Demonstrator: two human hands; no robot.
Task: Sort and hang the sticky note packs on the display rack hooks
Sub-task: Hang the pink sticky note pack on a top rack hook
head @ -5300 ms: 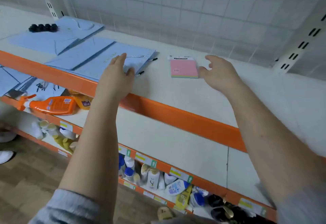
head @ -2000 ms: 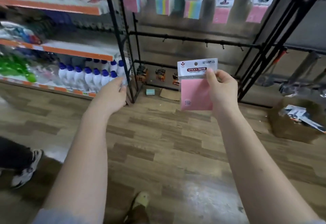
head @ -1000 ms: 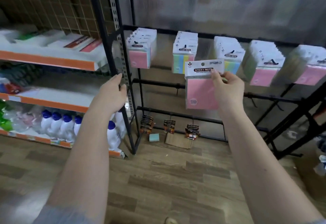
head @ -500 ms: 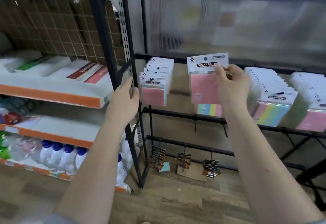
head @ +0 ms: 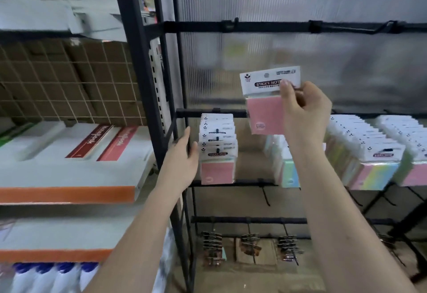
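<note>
One pink sticky note pack [head: 265, 112] is up in my right hand [head: 305, 112], thumb and fingers pinching it by the right edge of the white header card so the hang hole near the top stays clear for a hook, and it hangs just left of my palm, above the row of packs already on the display rack [head: 182, 117]. My left hand [head: 184, 161] is spread flat, fingers straight, right beside the stack of pink packs [head: 218, 149] on the far-left hook, I guess to steady that row, since pink goes with pink.
</note>
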